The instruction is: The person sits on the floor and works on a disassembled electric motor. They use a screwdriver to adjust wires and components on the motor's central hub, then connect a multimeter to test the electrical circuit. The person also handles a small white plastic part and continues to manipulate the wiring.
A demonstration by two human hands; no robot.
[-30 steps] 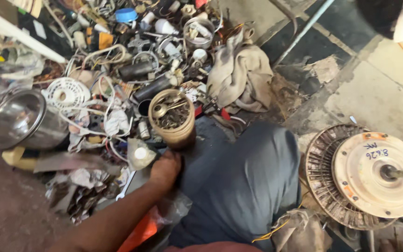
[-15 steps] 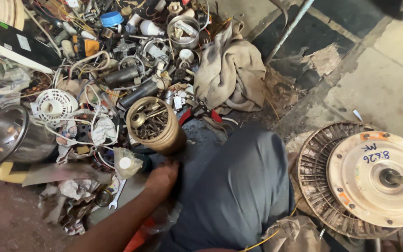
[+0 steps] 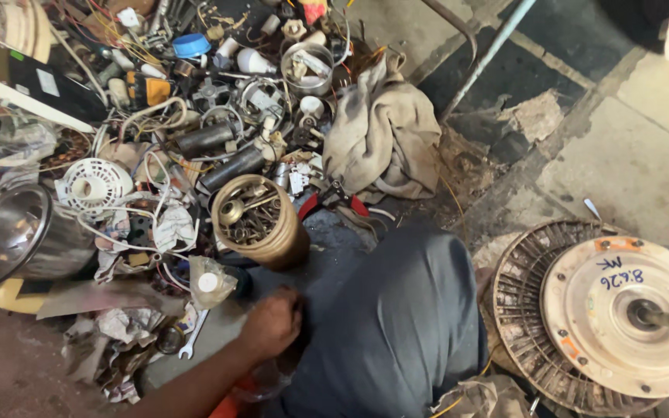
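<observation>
Since the earlier frames the left hand (image 3: 272, 323) has drawn back toward the near edge, away from the round brass-coloured tin full of screws and small metal parts (image 3: 259, 220), which stays upright on the floor just beyond it.

At the far left lies a shiny steel bowl (image 3: 13, 244) tipped on its side, and just beyond it a white round plastic fan guard (image 3: 93, 183). Near these, a small silver spanner (image 3: 193, 346) lies flat on the floor beside crumpled paper, left of the hand. The hand rests knuckles up, fingers curled down against the floor by the person's grey trouser leg (image 3: 392, 325); whether it holds anything cannot be told. The tin stands apart from it, on the far side. Two dark cylindrical capacitors (image 3: 218, 151) lie farther off among tangled wires. A dirty beige rag (image 3: 385, 131) is heaped to the right of the tin. At the far right sits a cream-coloured round fan motor with a ribbed rim (image 3: 617, 317). The right hand is out of view.
</observation>
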